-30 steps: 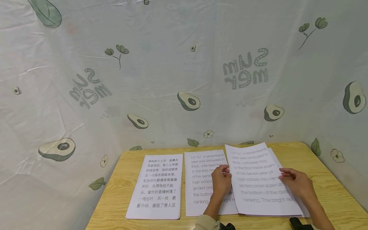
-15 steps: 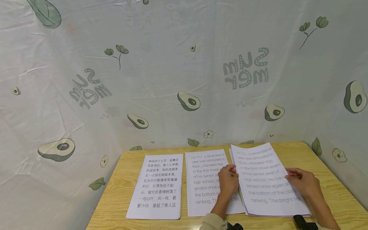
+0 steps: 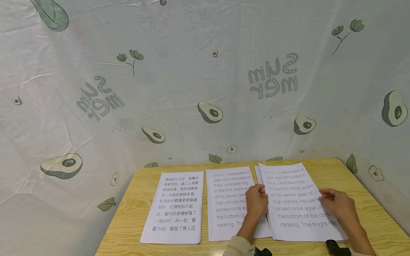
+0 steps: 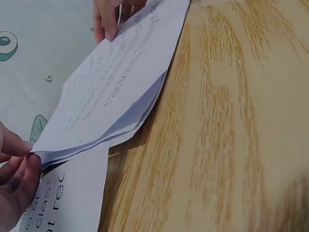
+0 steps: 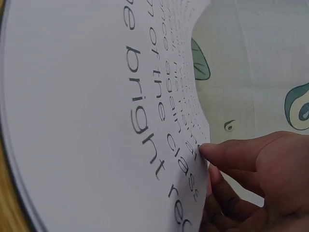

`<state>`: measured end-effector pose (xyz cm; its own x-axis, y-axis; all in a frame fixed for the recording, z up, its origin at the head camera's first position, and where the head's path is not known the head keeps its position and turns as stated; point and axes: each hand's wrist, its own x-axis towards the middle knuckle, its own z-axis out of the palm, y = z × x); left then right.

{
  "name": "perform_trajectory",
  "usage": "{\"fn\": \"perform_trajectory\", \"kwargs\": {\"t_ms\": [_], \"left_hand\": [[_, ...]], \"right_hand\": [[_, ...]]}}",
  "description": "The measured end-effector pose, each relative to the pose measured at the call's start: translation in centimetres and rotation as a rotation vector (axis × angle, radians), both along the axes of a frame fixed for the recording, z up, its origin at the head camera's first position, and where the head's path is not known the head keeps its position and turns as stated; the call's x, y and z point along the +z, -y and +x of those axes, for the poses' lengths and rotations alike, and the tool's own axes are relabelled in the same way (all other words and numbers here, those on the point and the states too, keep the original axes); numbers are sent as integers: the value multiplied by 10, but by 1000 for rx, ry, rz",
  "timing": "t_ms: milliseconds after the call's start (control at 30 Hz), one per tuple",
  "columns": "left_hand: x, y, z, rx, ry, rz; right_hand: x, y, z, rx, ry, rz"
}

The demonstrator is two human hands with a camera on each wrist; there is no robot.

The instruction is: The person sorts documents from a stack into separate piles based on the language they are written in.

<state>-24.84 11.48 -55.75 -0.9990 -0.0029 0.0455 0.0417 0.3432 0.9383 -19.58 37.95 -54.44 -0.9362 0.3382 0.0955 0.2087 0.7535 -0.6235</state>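
Note:
A small stack of printed English paper sheets is held between both hands at the right of the table in the head view. My left hand pinches its left edge between thumb and fingers, above the neighbouring stack. On the opposite edge, my right hand pinches the sheets, thumb on the printed face and fingers behind. The left wrist view shows several layered sheets bowed up and fanned slightly apart at the near edge. Another sheet's edge shows just left of the top one.
A second English-printed stack lies in the middle, partly under my left forearm. Farther left lies a stack with Chinese print. All are on a wood-grain table, with an avocado-patterned cloth hanging behind.
Both hands have shifted right with the held sheets, uncovering more of the middle stack. A lower sheet that stuck out on the right is now covered, and the top sheet looks flatter.

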Motion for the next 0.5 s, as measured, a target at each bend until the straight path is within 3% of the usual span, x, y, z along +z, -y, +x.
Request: {"fn": "perform_trajectory", "kwargs": {"t_ms": [267, 500], "left_hand": [[2, 8, 0, -37, -19, 9], [6, 28, 0, -20, -76, 28]], "right_hand": [[6, 13, 4, -18, 2, 40], [11, 33, 4, 28, -49, 32]]}}
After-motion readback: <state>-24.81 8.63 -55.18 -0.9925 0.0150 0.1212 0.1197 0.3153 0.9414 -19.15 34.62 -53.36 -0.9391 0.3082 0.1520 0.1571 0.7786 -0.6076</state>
